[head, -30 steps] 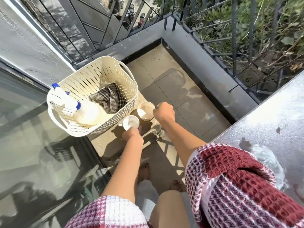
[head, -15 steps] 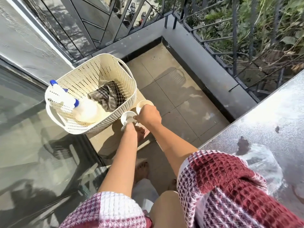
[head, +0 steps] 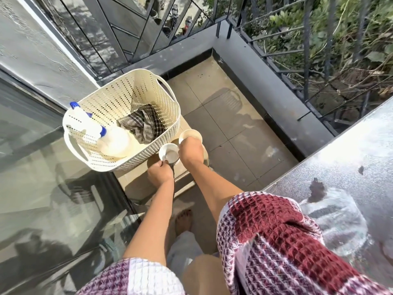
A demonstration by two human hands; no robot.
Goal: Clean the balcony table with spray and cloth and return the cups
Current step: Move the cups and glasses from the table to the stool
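Note:
Two white cups are lifted above a low stool beside the basket. My left hand [head: 160,172] grips the nearer cup [head: 169,153] from below. My right hand [head: 191,152] holds the farther cup [head: 190,135] by its side. A cream perforated basket [head: 102,107] stands on the stool; inside lie a white spray bottle [head: 110,139] with a blue nozzle and a checked cloth [head: 141,124]. The dark balcony table [head: 350,167], wet and streaked with white foam, fills the right edge.
A glass sliding door [head: 42,188] runs along the left. Dark metal railing [head: 306,50] on a low grey ledge [head: 265,86] bounds the tiled floor [head: 223,124]. My bare feet [head: 184,218] stand between the stool and the table.
Both hands have lifted the cups off the stool and drawn them close together. The view has shifted slightly.

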